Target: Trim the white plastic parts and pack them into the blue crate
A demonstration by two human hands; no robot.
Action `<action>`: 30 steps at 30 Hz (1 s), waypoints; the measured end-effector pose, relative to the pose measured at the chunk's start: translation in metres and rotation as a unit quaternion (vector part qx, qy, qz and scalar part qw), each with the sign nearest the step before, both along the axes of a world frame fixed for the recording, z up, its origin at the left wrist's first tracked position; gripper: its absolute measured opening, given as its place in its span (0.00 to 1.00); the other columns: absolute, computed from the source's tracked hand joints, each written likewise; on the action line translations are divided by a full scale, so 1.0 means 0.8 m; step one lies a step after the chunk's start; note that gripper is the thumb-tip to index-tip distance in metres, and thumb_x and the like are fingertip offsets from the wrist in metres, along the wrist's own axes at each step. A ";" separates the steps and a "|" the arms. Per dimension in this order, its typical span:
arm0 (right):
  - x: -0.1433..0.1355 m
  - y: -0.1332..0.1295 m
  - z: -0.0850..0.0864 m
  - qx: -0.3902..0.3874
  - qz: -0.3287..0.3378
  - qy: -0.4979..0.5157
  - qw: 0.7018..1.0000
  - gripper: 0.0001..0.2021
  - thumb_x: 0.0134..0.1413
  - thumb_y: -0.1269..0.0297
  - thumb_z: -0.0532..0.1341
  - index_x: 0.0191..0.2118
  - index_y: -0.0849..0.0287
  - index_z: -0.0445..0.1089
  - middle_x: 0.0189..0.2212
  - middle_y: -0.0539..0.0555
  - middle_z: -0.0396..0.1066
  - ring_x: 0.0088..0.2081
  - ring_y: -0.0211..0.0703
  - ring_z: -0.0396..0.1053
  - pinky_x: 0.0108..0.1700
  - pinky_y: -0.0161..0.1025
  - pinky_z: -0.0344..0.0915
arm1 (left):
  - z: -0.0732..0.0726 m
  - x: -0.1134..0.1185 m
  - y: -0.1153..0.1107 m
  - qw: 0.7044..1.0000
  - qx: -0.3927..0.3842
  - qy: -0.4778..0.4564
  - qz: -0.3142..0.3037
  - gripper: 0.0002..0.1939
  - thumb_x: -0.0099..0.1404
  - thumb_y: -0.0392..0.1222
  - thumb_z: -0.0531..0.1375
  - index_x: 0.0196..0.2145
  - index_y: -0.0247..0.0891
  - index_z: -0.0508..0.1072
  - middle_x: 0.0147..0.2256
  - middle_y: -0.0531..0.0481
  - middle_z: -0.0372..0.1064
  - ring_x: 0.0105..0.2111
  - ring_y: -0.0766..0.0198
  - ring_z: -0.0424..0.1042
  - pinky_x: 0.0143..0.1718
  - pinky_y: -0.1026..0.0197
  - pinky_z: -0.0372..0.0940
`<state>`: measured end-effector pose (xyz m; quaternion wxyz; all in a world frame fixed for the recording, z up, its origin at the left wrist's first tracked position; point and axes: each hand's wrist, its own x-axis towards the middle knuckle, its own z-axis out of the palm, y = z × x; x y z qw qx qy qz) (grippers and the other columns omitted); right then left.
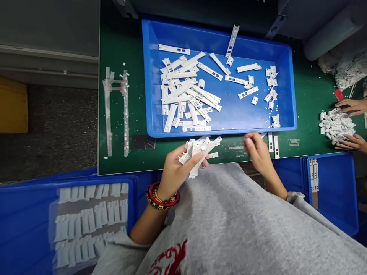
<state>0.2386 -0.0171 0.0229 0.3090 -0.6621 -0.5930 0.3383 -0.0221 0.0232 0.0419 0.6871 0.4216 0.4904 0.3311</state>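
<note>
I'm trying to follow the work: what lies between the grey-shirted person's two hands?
In the head view: green table with pale scuffs, plus a white piece nearer the left hand than the right hand.

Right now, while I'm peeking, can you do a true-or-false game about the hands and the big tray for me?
1. The left hand holds several white parts. True.
2. The bracelets are on the right wrist. False: they are on the left wrist.
3. The big tray sits on a green table. True.
4. The big tray is red. False: it is blue.
5. Another person's hands are by the white pile at the right of the picture. True.
</note>
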 end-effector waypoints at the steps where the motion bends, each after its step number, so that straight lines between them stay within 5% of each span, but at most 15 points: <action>1: -0.021 0.008 0.015 0.005 0.062 0.026 0.998 0.08 0.70 0.61 0.51 0.41 0.56 0.65 0.30 0.48 0.67 0.26 0.35 0.63 0.31 0.34 0.61 | 0.001 -0.001 -0.001 1.000 0.003 -0.013 -0.006 0.13 0.61 0.49 0.66 0.29 0.36 0.76 0.25 0.48 0.76 0.24 0.62 0.74 0.26 0.62 0.70; 6: -0.072 0.046 0.070 0.111 0.220 0.021 0.969 0.13 0.71 0.60 0.51 0.43 0.56 0.70 0.32 0.51 0.73 0.32 0.37 0.70 0.36 0.35 0.66 | 0.010 -0.009 -0.004 0.996 -0.001 -0.080 -0.031 0.11 0.62 0.48 0.66 0.30 0.37 0.77 0.24 0.49 0.74 0.21 0.63 0.72 0.24 0.61 0.68; 14: -0.074 0.064 0.100 0.123 0.375 -0.014 0.919 0.17 0.72 0.62 0.45 0.43 0.59 0.71 0.32 0.53 0.71 0.35 0.39 0.70 0.36 0.37 0.66 | 0.014 -0.025 -0.014 0.992 0.018 -0.116 -0.045 0.05 0.63 0.43 0.66 0.33 0.40 0.77 0.25 0.52 0.75 0.22 0.62 0.73 0.29 0.57 0.70; 20: -0.077 0.075 0.111 0.094 0.431 0.005 0.897 0.17 0.73 0.61 0.46 0.42 0.59 0.71 0.32 0.52 0.70 0.34 0.38 0.68 0.37 0.36 0.65 | 0.013 -0.033 -0.021 0.995 0.025 -0.091 -0.030 0.09 0.61 0.48 0.67 0.35 0.40 0.78 0.25 0.52 0.75 0.22 0.62 0.73 0.28 0.56 0.71; 25: -0.084 0.081 0.117 0.074 0.473 0.013 0.878 0.16 0.73 0.59 0.49 0.45 0.59 0.72 0.34 0.53 0.70 0.35 0.38 0.67 0.38 0.36 0.65 | 0.011 -0.044 -0.031 0.991 0.051 -0.120 -0.003 0.03 0.62 0.42 0.66 0.35 0.42 0.79 0.25 0.53 0.75 0.21 0.63 0.73 0.26 0.59 0.69; 30: -0.112 0.074 0.098 0.166 0.396 -0.066 0.901 0.16 0.71 0.56 0.51 0.47 0.57 0.73 0.34 0.54 0.68 0.36 0.40 0.66 0.39 0.38 0.64 | 0.013 -0.061 -0.047 0.992 0.067 -0.099 0.028 0.03 0.63 0.41 0.66 0.36 0.42 0.78 0.26 0.54 0.76 0.22 0.63 0.74 0.28 0.59 0.70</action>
